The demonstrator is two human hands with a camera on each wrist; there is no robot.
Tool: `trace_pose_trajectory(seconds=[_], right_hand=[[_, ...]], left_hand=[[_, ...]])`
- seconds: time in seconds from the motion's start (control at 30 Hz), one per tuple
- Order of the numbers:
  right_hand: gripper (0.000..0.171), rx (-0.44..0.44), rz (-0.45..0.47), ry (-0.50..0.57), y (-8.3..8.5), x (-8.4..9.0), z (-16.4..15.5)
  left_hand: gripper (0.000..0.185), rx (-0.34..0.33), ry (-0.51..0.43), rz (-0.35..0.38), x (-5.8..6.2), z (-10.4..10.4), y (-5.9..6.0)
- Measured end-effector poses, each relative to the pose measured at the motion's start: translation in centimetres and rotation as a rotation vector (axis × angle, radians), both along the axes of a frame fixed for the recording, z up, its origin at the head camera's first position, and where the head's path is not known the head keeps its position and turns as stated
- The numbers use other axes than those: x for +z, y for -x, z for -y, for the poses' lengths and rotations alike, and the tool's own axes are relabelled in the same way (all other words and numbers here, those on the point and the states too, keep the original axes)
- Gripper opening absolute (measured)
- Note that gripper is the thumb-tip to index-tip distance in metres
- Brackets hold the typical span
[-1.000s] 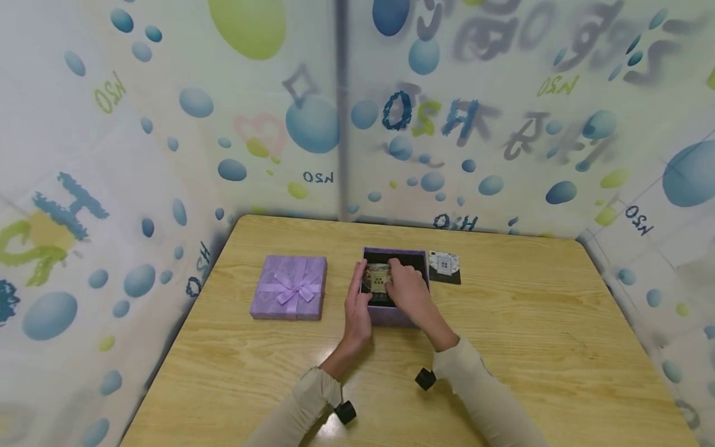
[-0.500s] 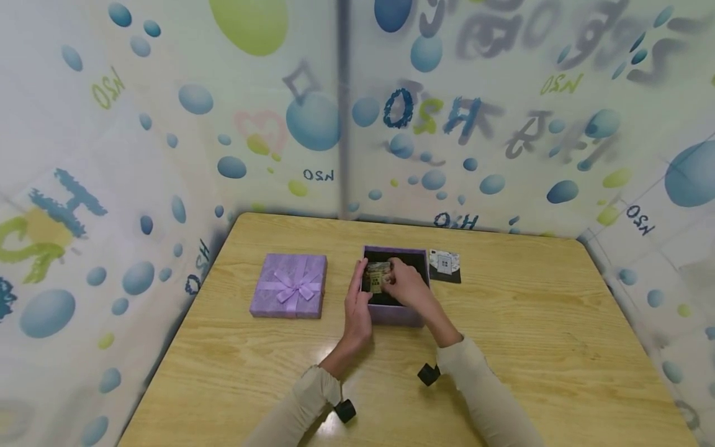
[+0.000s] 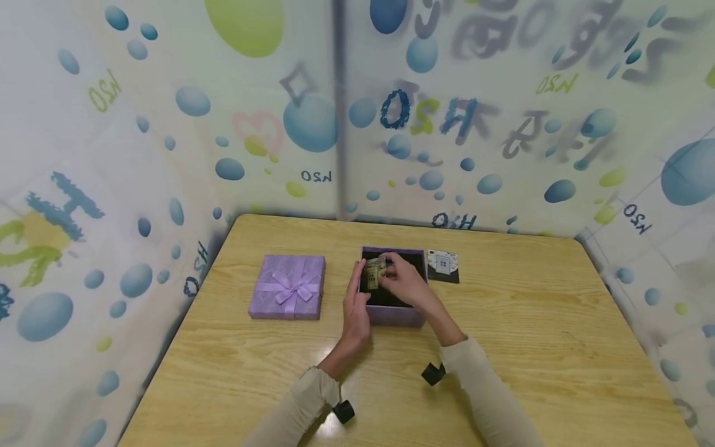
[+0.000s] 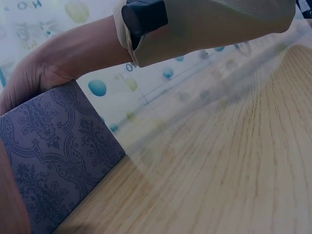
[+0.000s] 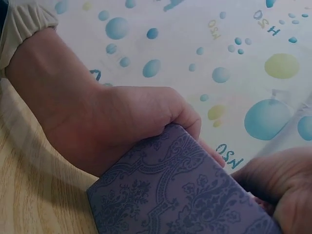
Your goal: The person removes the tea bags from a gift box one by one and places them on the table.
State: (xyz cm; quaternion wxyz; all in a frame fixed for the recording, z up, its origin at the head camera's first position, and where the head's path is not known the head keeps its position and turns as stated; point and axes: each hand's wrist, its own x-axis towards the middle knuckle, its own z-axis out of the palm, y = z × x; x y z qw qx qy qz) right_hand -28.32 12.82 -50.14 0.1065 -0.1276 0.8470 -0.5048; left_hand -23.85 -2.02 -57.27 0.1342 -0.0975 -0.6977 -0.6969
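Both left hand (image 3: 355, 313) and right hand (image 3: 408, 284) slant inward, right pinching a card (image 3: 373, 274).

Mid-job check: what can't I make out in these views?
- Head: print on the dark item and the card, too small to read.
- Head: part of the box interior, covered by the right hand and dark item.
- Left wrist: most of the left hand, cut off by the left edge.
- Right wrist: dark item, hidden behind the box wall.
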Motion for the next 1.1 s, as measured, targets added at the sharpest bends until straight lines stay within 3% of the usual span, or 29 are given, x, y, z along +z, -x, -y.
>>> trace_pose_trajectory(seconds=[0.4, 0.8, 1.1], right_hand=[[0.053, -0.22, -0.122, 0.203, -1.4, 0.7, -0.6], [0.056, -0.23, -0.106, 0.236, -2.2, 1.5, -2.2], [0.047, -0.264, -0.156, 0.249, -2.2, 1.7, -4.5]], left_hand=[[0.073, -0.001, 0.014, 0.003, -0.1, 0.0, 0.1], [0.073, -0.013, -0.055, 0.042, 0.2, -0.1, -0.1], [0.076, -0.017, -0.009, 0.004, -0.3, -0.1, 0.1]])
